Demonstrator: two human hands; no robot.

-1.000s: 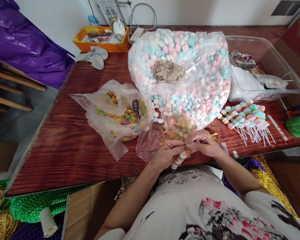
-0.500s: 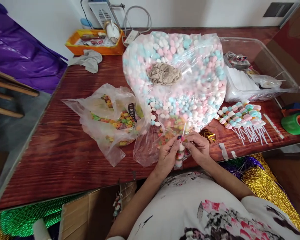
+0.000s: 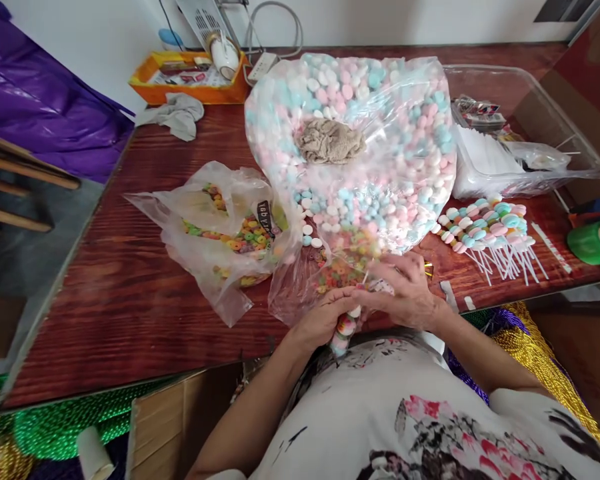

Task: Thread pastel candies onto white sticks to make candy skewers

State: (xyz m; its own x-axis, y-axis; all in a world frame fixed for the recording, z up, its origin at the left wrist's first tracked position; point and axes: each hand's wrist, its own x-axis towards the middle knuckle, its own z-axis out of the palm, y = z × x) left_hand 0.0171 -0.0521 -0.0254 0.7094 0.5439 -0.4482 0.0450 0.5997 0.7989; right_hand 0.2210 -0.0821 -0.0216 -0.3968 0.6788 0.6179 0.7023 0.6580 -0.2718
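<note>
A candy skewer [image 3: 347,325] of marshmallows and coloured rings in clear wrap slants down toward my shirt at the table's front edge. My left hand [image 3: 326,316] is closed around its upper part. Over the stick end, my right hand [image 3: 405,290] is blurred, with fingers spread and its thumb by my left fingertips. A whitish printed piece [image 3: 381,287] shows under the right fingers; I cannot tell whether they touch it. Just beyond lies a clear bag of ring candies [image 3: 340,273]. Gold twist ties [image 3: 429,269] peek out behind my right hand.
A big bag of pastel marshmallows [image 3: 350,87] with a brown cloth [image 3: 331,141] on top fills the middle. Another ring candy bag [image 3: 230,240] lies left. Finished skewers [image 3: 485,227], green tape [image 3: 593,241] and a clear plastic bin [image 3: 525,180] are right. An orange tray [image 3: 190,93] sits behind.
The skewer has tilted and come nearer my body. My left hand has moved down and left around it. The right hand has let go of its pinch and spread its fingers.
</note>
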